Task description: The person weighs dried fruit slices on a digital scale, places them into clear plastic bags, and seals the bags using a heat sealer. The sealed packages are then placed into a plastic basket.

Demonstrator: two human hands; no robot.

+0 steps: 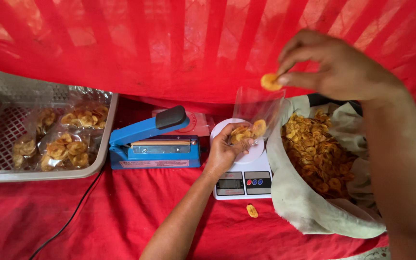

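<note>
My left hand holds a clear plastic bag upright on the round white pan of a small kitchen scale. A few yellow banana chips lie in the bag's bottom. My right hand hovers above the bag's open mouth and pinches a single banana chip between thumb and fingers. To the right, an open cloth sack is full of loose banana chips.
A blue impulse sealer stands left of the scale, with its black cable trailing over the red tablecloth. A grey plastic basket at the left holds several sealed chip packets. One loose chip lies before the scale. Red fabric hangs behind.
</note>
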